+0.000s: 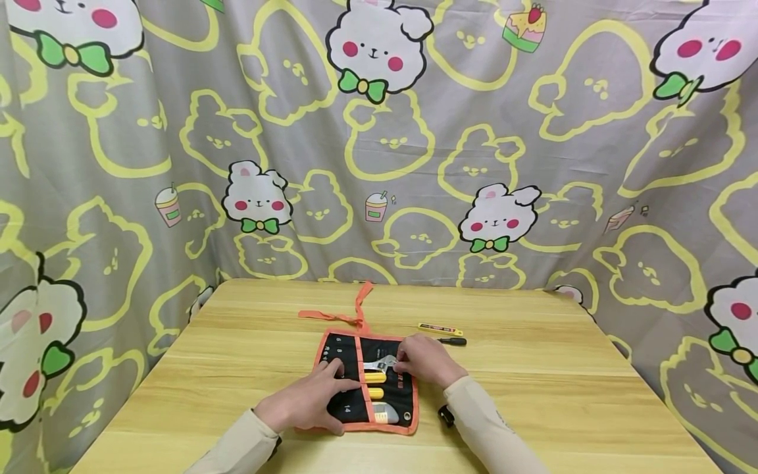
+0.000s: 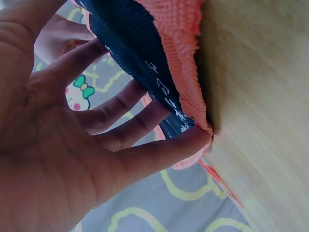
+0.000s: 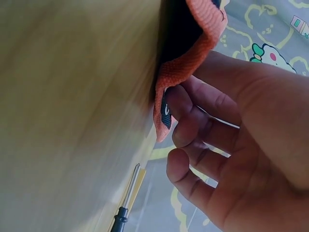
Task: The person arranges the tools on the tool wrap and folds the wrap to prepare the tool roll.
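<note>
A black fabric tool pouch (image 1: pixel 387 345) with orange edging lies spread on the table. Its pockets hold an adjustable wrench (image 1: pixel 379 364), two yellow handles (image 1: pixel 376 378) and a grey-and-yellow utility knife (image 1: pixel 386 413). My left hand (image 1: pixel 308 396) rests on the pouch's left part with its fingers spread; in the left wrist view the fingertips touch the black cloth and orange edge. With curled fingers my right hand (image 1: pixel 431 361) pinches the wrench's head, which sticks out of its pocket. In the right wrist view the wrench is hidden behind the pouch edge (image 3: pixel 186 67) and fingers.
Beyond the right hand lie a black-handled screwdriver (image 1: pixel 453 342) and a slim yellow item (image 1: pixel 439 329) with a dark label. Orange tie straps (image 1: pixel 359 309) trail from the pouch's far edge. A patterned curtain (image 1: pixel 403 151) hangs around the wooden table (image 1: pixel 533 368).
</note>
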Action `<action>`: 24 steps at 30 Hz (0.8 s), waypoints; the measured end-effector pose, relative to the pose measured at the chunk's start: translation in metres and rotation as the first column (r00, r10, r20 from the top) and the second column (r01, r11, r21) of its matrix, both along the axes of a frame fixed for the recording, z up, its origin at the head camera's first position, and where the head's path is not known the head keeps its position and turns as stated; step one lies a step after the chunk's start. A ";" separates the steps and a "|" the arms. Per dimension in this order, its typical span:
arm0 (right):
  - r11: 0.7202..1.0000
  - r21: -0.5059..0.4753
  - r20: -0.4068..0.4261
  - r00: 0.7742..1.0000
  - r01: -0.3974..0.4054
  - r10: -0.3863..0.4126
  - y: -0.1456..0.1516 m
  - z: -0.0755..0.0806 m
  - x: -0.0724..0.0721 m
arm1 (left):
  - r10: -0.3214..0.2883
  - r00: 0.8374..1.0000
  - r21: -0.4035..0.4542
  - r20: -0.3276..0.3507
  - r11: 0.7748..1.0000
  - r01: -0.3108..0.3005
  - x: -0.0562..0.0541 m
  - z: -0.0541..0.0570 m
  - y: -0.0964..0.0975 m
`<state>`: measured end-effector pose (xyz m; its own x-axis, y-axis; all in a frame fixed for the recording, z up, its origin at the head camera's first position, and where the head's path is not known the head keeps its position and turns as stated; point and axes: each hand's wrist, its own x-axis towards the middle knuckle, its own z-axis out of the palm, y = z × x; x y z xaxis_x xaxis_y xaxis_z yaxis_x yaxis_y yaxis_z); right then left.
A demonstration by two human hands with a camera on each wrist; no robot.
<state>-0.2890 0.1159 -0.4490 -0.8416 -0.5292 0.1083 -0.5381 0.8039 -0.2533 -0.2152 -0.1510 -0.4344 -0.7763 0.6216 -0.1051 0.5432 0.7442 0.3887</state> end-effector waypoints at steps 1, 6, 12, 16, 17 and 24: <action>1.000 -0.002 -0.003 1.000 0.000 0.000 0.000 0.000 0.000 | 0.000 1.000 0.000 0.001 1.000 0.000 0.000 0.000 0.000; 1.000 0.006 -0.007 1.000 0.005 -0.005 -0.003 0.001 0.001 | 0.003 1.000 -0.005 0.002 1.000 -0.003 0.000 0.001 0.000; 1.000 0.028 -0.019 1.000 -0.003 0.003 -0.011 0.000 0.001 | 0.006 1.000 -0.009 0.007 1.000 -0.006 0.000 0.000 0.001; 1.000 0.024 -0.019 1.000 -0.014 0.014 -0.014 -0.002 0.000 | 0.010 1.000 -0.017 0.016 1.000 -0.010 -0.001 0.001 0.001; 1.000 0.022 -0.019 1.000 -0.016 0.016 -0.014 -0.002 0.000 | 0.011 1.000 -0.019 0.019 1.000 -0.010 -0.001 0.001 0.001; 0.998 -0.005 0.024 0.998 -0.066 0.066 -0.012 -0.001 -0.001 | 0.013 1.000 -0.023 0.020 1.000 -0.012 -0.001 0.001 0.002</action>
<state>-0.2901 0.1037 -0.4497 -0.8074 -0.5829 0.0908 -0.5833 0.7658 -0.2706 -0.2165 -0.1487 -0.4333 -0.7814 0.6092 -0.1349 0.5260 0.7595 0.3828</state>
